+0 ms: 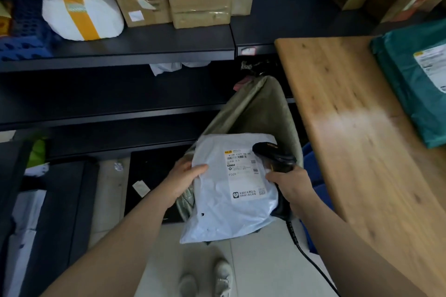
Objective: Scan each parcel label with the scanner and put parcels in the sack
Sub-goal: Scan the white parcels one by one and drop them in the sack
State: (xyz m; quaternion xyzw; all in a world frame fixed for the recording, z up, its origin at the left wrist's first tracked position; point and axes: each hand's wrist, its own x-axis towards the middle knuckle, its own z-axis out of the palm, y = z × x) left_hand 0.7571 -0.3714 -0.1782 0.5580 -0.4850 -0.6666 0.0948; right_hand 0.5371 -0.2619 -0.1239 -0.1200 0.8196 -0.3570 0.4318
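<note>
parcel: held label-up over the sack's open mouth, just off the counter's left edge, long axis pointing away from the body
left hand: pinching the parcel's left edge, thumb on top
right hand: curled round the scanner, its head at the label's right edge
next move: probably straight down, borne by the left hand

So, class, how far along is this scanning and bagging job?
Done: nothing visible; the inside of the sack is hidden. In hand: the left hand holds a pale parcel above the sack, and the right hand grips the scanner at its label. Left: dropping it in, then the green parcel on the table.
</note>
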